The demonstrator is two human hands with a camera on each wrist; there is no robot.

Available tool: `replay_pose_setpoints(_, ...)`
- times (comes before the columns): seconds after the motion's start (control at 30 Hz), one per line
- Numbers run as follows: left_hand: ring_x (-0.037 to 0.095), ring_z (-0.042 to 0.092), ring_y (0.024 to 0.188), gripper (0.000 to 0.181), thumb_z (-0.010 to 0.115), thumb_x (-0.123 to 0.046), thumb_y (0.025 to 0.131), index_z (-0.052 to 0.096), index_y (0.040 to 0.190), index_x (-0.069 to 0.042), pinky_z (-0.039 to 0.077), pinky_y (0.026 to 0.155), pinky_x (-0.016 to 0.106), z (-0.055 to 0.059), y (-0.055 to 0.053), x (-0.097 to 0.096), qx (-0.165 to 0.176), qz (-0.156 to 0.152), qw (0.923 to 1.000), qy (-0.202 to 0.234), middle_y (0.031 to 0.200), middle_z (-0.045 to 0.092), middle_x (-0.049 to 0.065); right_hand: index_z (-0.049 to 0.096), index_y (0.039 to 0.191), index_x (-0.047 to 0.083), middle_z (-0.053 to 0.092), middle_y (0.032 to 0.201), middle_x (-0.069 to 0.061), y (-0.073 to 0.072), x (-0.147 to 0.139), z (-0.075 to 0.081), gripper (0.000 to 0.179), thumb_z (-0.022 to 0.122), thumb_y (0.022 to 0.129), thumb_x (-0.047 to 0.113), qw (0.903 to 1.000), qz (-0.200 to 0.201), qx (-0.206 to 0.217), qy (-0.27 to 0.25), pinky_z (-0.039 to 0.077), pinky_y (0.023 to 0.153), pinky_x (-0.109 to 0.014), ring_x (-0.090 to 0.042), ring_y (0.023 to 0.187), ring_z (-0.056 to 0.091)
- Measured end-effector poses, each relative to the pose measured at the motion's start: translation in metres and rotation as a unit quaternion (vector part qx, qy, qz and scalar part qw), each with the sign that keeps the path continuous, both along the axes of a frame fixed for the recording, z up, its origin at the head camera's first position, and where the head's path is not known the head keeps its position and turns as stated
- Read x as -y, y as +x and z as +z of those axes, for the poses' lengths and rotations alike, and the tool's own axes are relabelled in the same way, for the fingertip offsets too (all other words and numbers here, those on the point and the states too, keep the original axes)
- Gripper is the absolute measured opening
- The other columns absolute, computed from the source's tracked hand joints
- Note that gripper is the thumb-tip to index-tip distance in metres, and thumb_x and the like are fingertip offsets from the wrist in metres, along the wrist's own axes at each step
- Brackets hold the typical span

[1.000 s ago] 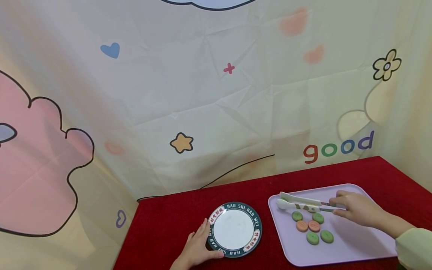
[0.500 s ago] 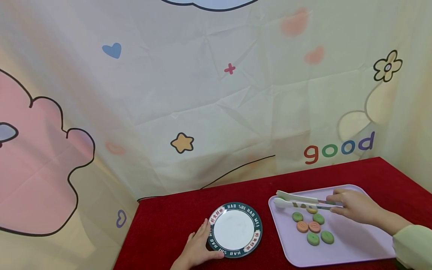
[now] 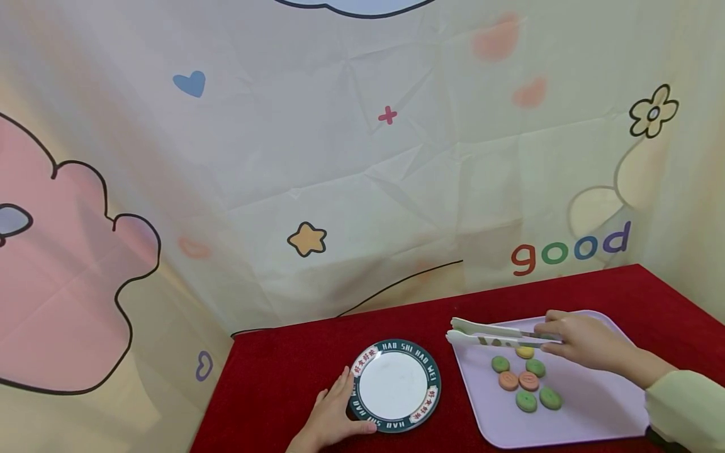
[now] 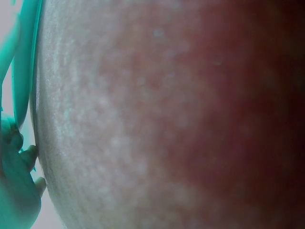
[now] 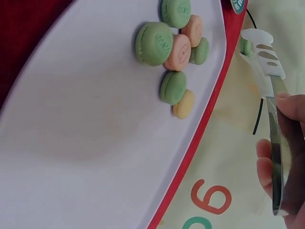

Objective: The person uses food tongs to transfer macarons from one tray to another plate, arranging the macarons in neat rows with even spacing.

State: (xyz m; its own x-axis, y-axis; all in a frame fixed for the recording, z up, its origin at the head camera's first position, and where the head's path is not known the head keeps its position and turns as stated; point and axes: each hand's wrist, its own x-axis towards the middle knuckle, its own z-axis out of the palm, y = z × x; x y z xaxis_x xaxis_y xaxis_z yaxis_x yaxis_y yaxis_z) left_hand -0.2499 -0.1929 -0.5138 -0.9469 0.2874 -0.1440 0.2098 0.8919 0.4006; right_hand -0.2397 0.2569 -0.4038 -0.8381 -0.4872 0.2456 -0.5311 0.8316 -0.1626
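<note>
My right hand [image 3: 586, 340] grips a pair of tongs [image 3: 487, 341] with metal handles and white tips. In the right wrist view a green macaron [image 5: 245, 46] sits between those tips. In the head view the tongs reach over the far left edge of the lilac tray [image 3: 600, 409]. On the tray lie several green macarons [image 3: 527, 401], two pink ones [image 3: 508, 380] and a yellow one [image 3: 525, 352]. My left hand [image 3: 330, 415] rests at the left rim of a round plate [image 3: 393, 385], fingers straight and thumb along its near edge. The left wrist view is mostly blurred.
A red cloth [image 3: 272, 377] covers the table. The plate lies left of the tray, with a strip of cloth between them. Behind the table hangs a printed curtain [image 3: 396, 207] with hearts, a star and the word "good".
My right hand has moved left with the tongs, whose tips now stand at the tray's left edge, and the yellow macaron shows more. The left hand and plate have stayed put.
</note>
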Motion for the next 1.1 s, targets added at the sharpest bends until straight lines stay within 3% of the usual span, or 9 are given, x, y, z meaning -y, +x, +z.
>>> replay_pose_setpoints(1.1,0.029,0.022,0.133,0.112,0.058,-0.073,0.057,0.021,0.141,-0.007,0.021,0.099,0.06,0.002,0.002,-0.001,-0.002,0.0,1.0,-0.001,0.147,0.02,0.011,0.068,0.096,0.007,0.051,0.076,0.006,-0.015,0.049,0.006,0.027,0.07,0.072,0.018,0.9956,0.086,-0.019,-0.033,0.038,0.052,-0.016,-0.002,0.063,0.043)
